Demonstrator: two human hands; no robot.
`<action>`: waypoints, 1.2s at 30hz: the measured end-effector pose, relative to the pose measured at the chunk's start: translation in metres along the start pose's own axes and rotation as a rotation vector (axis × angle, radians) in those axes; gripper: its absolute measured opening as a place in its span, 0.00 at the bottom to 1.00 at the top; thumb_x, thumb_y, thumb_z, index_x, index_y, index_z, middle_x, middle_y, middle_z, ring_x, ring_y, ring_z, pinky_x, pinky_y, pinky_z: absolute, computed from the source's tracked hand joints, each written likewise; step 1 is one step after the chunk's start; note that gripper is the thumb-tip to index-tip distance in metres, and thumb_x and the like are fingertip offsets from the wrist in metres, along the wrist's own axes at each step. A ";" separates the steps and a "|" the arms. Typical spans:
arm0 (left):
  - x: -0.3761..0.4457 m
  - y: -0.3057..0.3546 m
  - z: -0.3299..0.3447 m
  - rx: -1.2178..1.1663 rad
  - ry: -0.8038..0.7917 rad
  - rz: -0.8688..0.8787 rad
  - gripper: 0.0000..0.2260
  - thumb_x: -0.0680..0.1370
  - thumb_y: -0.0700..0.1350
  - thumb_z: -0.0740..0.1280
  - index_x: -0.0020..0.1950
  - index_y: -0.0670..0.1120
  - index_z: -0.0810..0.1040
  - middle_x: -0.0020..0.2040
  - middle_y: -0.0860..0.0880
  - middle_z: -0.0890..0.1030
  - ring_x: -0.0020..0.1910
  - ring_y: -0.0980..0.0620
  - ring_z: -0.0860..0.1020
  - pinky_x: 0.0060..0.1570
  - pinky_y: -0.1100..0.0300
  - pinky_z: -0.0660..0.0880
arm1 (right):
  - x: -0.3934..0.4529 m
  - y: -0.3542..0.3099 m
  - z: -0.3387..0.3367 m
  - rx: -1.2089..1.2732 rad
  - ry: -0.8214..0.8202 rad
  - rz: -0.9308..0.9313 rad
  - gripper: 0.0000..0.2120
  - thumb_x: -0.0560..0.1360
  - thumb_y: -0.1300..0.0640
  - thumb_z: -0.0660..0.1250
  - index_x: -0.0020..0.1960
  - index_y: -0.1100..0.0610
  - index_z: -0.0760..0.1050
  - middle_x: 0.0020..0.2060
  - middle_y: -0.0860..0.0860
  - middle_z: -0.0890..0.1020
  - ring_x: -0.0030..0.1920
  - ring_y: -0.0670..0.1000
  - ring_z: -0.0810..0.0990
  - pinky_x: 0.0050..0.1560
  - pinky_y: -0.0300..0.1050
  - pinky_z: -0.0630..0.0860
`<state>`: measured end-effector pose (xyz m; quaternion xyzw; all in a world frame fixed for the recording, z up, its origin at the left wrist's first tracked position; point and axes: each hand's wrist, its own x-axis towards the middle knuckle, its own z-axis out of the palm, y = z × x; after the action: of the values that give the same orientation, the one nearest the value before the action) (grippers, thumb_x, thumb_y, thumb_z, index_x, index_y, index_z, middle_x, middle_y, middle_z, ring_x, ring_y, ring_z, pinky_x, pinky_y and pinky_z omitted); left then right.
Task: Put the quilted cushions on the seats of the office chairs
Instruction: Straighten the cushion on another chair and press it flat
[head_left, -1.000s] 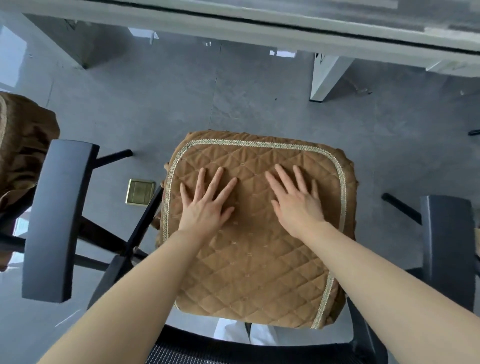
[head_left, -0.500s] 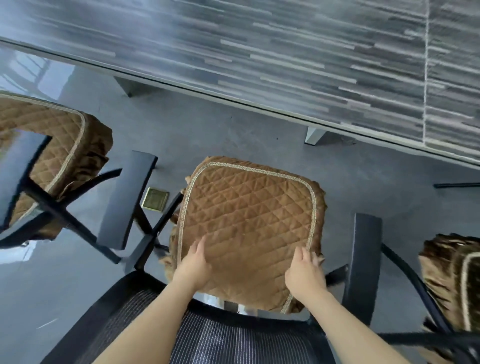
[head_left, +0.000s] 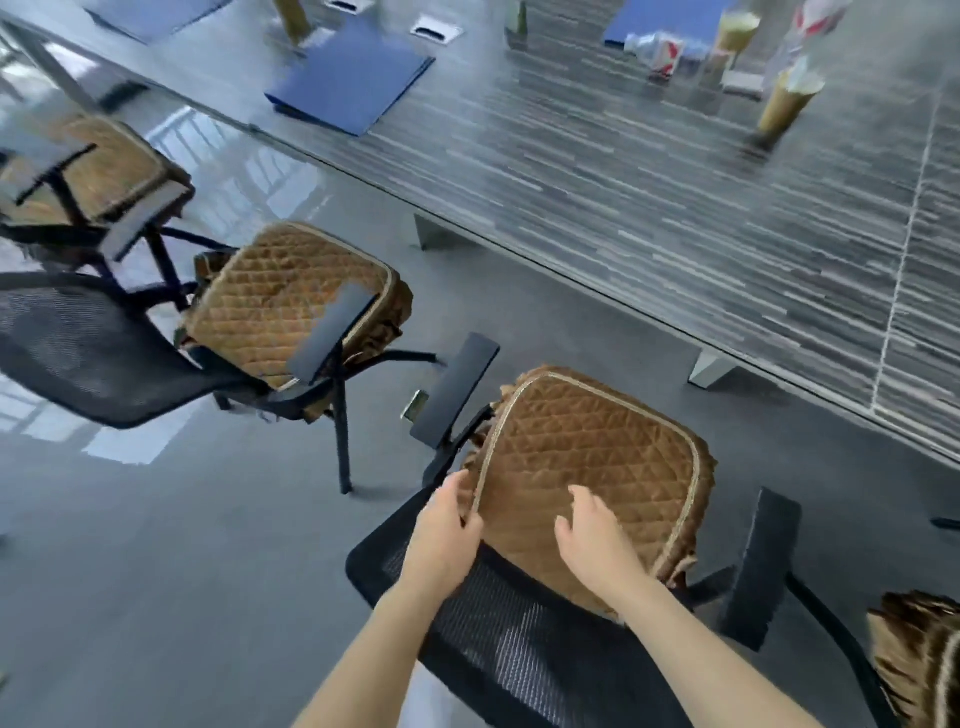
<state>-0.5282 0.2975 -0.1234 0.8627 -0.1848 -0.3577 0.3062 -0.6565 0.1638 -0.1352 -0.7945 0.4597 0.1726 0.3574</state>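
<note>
Grey floor (head_left: 156, 545) under a chair (head_left: 519, 660) whose seat carries a brown cushion (head_left: 587, 457). Left hand (head_left: 441, 535) pinches the cushion's near-left edge; right hand (head_left: 592, 540) rests open on top.

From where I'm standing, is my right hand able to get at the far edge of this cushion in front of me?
Probably yes. The right hand already rests on the cushion, and nothing lies on the quilted top between it and the far edge. The chair's mesh backrest stands between you and the seat, so you would lean over it.

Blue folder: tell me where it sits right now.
In the head view, the blue folder lies closed near the long striped table's left edge, upper centre, beyond the cushioned chairs.
</note>
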 end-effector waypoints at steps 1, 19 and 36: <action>-0.011 -0.002 -0.017 -0.027 0.034 -0.015 0.20 0.80 0.43 0.63 0.72 0.52 0.67 0.57 0.58 0.76 0.55 0.57 0.75 0.56 0.63 0.72 | -0.007 -0.020 0.001 0.007 0.010 -0.028 0.24 0.81 0.53 0.57 0.75 0.56 0.59 0.71 0.53 0.70 0.69 0.54 0.69 0.67 0.50 0.69; -0.094 -0.189 -0.317 -0.072 0.449 -0.068 0.11 0.78 0.37 0.63 0.59 0.45 0.78 0.54 0.55 0.78 0.57 0.54 0.76 0.57 0.64 0.69 | -0.095 -0.342 0.134 0.036 -0.088 -0.373 0.24 0.81 0.52 0.59 0.75 0.52 0.58 0.68 0.49 0.72 0.66 0.50 0.72 0.62 0.48 0.74; 0.019 -0.230 -0.498 -0.181 0.545 -0.112 0.11 0.79 0.40 0.63 0.59 0.48 0.78 0.53 0.54 0.81 0.53 0.58 0.77 0.51 0.65 0.71 | 0.008 -0.534 0.151 -0.064 -0.127 -0.474 0.21 0.81 0.51 0.59 0.73 0.54 0.65 0.66 0.50 0.75 0.65 0.49 0.73 0.58 0.41 0.70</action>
<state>-0.1291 0.6559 -0.0078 0.9050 -0.0153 -0.1440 0.4001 -0.1883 0.4401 -0.0250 -0.8786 0.2313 0.1480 0.3908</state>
